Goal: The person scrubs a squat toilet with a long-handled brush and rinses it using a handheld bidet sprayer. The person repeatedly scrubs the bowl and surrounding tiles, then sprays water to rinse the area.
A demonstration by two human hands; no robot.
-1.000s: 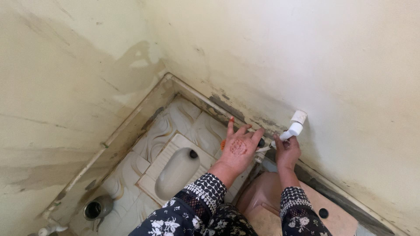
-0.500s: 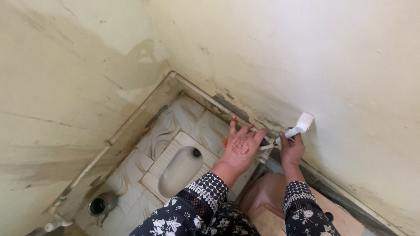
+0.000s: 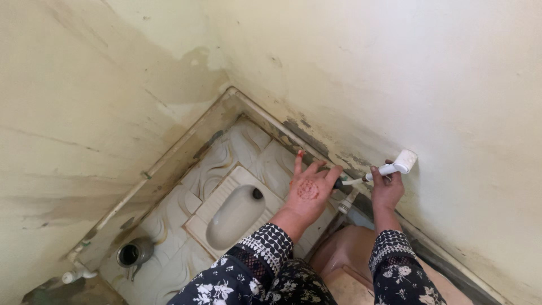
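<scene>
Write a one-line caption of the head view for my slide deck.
Right hand grips a white spray handle by the wall; left hand spreads above the squat toilet.

Both arms in long dark sleeves w/ white floral print; cuffs have a black-and-white geometric band, lacy mesh strip behind it. Left hand has a round reddish henna patch on its back, fingertips stained orange-red. Right hand bare, no rings seen.
</scene>
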